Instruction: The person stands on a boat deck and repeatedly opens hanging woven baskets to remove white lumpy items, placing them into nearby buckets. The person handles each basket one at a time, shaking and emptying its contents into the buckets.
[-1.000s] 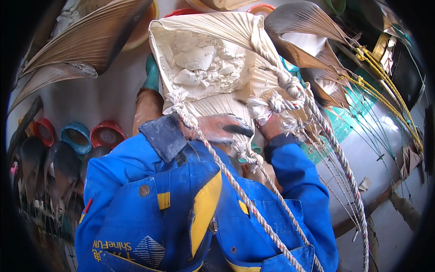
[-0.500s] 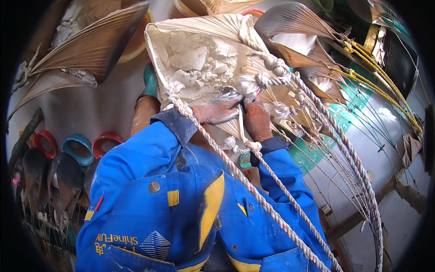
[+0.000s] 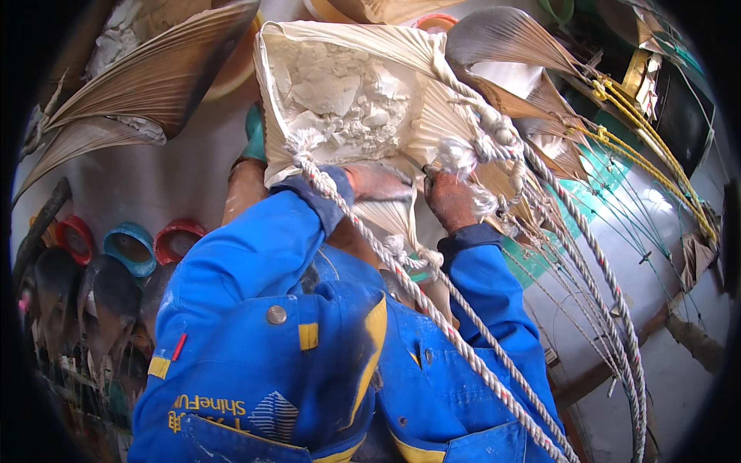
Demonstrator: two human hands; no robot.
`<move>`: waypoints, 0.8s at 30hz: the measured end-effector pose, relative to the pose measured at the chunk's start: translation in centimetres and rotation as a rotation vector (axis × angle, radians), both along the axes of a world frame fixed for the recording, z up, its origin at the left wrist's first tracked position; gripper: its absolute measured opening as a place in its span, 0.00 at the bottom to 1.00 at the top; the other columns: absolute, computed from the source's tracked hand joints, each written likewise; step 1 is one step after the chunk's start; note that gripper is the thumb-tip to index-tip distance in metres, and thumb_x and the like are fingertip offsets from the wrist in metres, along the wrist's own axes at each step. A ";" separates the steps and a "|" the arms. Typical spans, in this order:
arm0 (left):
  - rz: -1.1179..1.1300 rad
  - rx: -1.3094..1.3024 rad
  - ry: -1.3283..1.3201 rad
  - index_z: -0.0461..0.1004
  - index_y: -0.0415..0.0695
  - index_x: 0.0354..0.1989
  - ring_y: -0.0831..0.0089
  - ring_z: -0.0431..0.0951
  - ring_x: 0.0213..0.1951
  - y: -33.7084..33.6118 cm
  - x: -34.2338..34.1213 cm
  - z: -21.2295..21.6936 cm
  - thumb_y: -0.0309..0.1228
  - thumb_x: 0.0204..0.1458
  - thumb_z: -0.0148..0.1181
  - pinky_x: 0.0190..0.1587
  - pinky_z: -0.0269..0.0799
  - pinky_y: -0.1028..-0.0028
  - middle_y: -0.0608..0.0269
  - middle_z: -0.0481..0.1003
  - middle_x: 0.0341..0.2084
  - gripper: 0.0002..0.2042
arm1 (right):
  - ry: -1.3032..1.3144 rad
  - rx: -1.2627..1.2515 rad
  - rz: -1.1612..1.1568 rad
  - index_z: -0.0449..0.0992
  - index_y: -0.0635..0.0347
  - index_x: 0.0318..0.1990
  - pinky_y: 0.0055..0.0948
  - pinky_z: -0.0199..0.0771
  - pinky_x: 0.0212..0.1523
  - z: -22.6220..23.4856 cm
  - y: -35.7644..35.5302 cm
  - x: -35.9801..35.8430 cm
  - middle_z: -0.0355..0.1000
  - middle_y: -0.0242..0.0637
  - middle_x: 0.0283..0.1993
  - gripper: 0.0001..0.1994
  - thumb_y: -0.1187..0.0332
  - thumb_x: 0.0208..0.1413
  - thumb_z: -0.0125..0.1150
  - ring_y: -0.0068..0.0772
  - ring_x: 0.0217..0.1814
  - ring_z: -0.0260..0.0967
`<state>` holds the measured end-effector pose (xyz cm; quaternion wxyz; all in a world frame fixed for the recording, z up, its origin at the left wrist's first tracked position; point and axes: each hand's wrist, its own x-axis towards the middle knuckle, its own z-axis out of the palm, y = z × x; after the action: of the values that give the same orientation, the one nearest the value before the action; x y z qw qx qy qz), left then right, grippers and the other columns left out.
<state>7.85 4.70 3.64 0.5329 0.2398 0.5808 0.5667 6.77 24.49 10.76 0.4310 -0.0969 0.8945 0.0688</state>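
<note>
A pale pleated leaf basket (image 3: 432,116), holding white crumbly lumps (image 3: 347,100), stands in front of me. Across its near rim lies my left hand (image 3: 378,184), powder-dusted, fingers stretched to the right against the rim. A small gap separates it from my right hand (image 3: 450,199), whose fingers are closed near the rim's right corner; what they pinch is hidden. Frayed white rope knots (image 3: 457,157) sit just above the right hand. A thick twisted rope (image 3: 401,274) runs from the basket's near left corner down across my front.
Brown pleated leaf baskets (image 3: 150,77) hang at the left, others (image 3: 509,46) at the upper right. Red and blue round tubs (image 3: 131,248) stand at lower left. Yellow ropes (image 3: 656,127) and thin cords cross the right side above a pale floor. Someone's green-gloved hand (image 3: 255,135) is beside the basket.
My right hand has drawn apart from the left, slightly to the right. Both the basket and my left hand appear a little farther right, and more of the white lumps shows.
</note>
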 end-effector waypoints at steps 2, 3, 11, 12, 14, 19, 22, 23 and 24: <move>-0.037 -0.062 0.123 0.72 0.44 0.49 0.55 0.69 0.53 0.7 -0.5 -0.1 0.50 0.54 0.46 0.59 0.59 0.63 0.48 0.71 0.48 0.24 | -0.013 -0.181 -0.024 0.77 0.52 0.46 0.48 0.71 0.42 -1.2 0.8 0.8 0.73 0.53 0.34 0.13 0.64 0.56 0.50 0.53 0.40 0.72; -0.064 -0.045 0.210 0.74 0.44 0.46 0.56 0.72 0.49 1.1 -0.6 -0.3 0.49 0.54 0.46 0.56 0.62 0.63 0.49 0.73 0.45 0.22 | -0.094 -0.095 0.026 0.77 0.53 0.44 0.47 0.71 0.41 -2.1 1.4 1.4 0.73 0.53 0.34 0.13 0.65 0.55 0.49 0.54 0.40 0.72; -0.110 0.034 0.117 0.71 0.45 0.51 0.56 0.69 0.53 2.0 -0.6 -2.6 0.43 0.55 0.46 0.58 0.61 0.63 0.49 0.70 0.50 0.20 | -0.017 -0.059 0.200 0.75 0.62 0.39 0.48 0.71 0.39 -9.3 4.4 2.6 0.74 0.51 0.34 0.11 0.67 0.54 0.48 0.50 0.40 0.73; -0.091 0.041 0.073 0.71 0.45 0.51 0.56 0.68 0.54 1.9 -0.4 -2.6 0.43 0.55 0.47 0.58 0.60 0.63 0.48 0.70 0.51 0.20 | -0.002 -0.067 0.179 0.75 0.62 0.39 0.48 0.71 0.39 -9.2 4.5 2.2 0.74 0.51 0.35 0.11 0.67 0.54 0.48 0.51 0.40 0.73; -0.040 0.068 -0.032 0.70 0.45 0.52 0.56 0.67 0.55 1.4 0.1 -2.6 0.41 0.54 0.48 0.59 0.60 0.63 0.48 0.69 0.51 0.20 | 0.028 -0.088 0.140 0.74 0.61 0.40 0.48 0.71 0.40 -8.6 4.4 1.6 0.74 0.52 0.36 0.11 0.67 0.55 0.48 0.51 0.41 0.73; 0.157 0.157 -0.407 0.68 0.45 0.55 0.55 0.65 0.57 -0.8 1.4 -2.1 0.38 0.54 0.50 0.60 0.58 0.63 0.47 0.67 0.53 0.21 | 0.118 -0.136 0.012 0.73 0.61 0.41 0.48 0.71 0.41 -6.1 4.4 1.3 0.73 0.54 0.40 0.11 0.67 0.56 0.48 0.53 0.43 0.72; 0.244 0.106 -0.361 0.67 0.45 0.56 0.55 0.64 0.58 -1.3 2.1 -1.1 0.36 0.53 0.52 0.61 0.57 0.63 0.46 0.66 0.54 0.21 | 0.138 -0.123 -0.088 0.73 0.61 0.42 0.48 0.71 0.42 -3.8 3.8 2.0 0.72 0.55 0.42 0.11 0.67 0.56 0.48 0.54 0.44 0.72; 0.278 0.076 -0.211 0.67 0.45 0.57 0.55 0.64 0.59 -1.2 2.4 -0.7 0.36 0.53 0.52 0.61 0.57 0.63 0.46 0.65 0.55 0.22 | 0.141 -0.049 -0.108 0.72 0.61 0.43 0.48 0.71 0.42 -2.8 3.2 2.3 0.72 0.56 0.42 0.11 0.67 0.57 0.48 0.54 0.44 0.72; 0.342 0.047 -0.179 0.66 0.45 0.58 0.55 0.63 0.59 -1.0 2.6 -0.2 0.35 0.53 0.53 0.61 0.57 0.63 0.46 0.65 0.55 0.22 | 0.086 0.087 -0.036 0.72 0.60 0.43 0.49 0.71 0.41 -2.1 2.3 2.1 0.72 0.55 0.40 0.11 0.66 0.55 0.52 0.55 0.42 0.71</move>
<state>10.43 3.73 3.42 0.4725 0.0987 0.5499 0.6816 8.91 26.77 8.64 0.3972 -0.0586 0.9099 0.1041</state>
